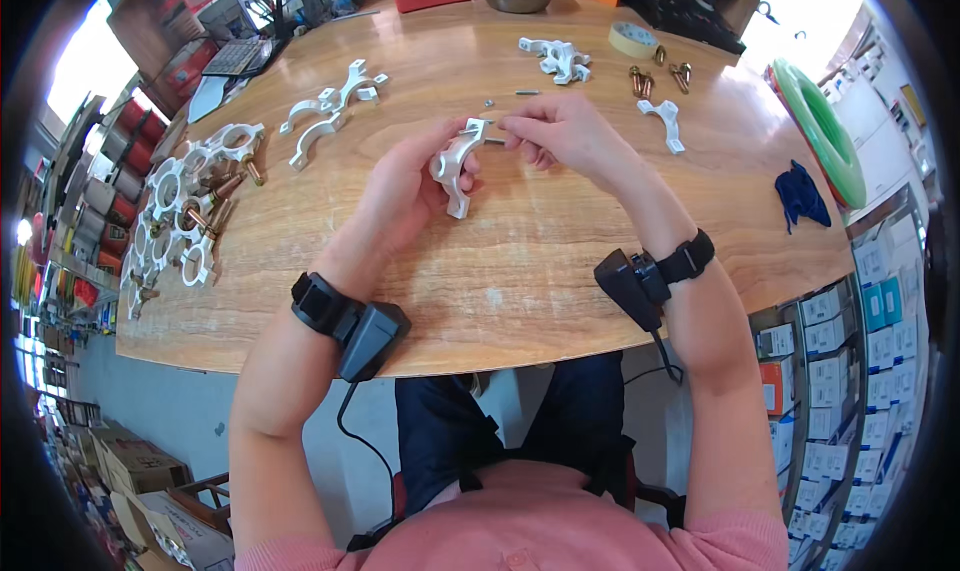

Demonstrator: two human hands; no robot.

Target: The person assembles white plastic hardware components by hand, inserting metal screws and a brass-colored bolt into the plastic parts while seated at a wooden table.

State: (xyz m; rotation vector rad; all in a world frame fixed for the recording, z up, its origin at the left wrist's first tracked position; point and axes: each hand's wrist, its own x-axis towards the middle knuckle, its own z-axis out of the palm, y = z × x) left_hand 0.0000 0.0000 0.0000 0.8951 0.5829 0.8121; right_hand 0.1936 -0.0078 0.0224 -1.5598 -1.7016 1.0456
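Observation:
My left hand is closed around a white curved clamp half, tilted with its upper end toward my right hand. Close beside that end, my right hand pinches its thumb and forefinger together; what they hold is too small to make out. A thin metal pin shows between the clamp half and my right fingers. Just beyond my hands lie a small nut and another short metal pin.
Loose white clamp halves lie at the far left, others at the back. Assembled clamp rings with brass-coloured bolts cover the left side. At right are one clamp half, bolts, a tape roll and dark cloth.

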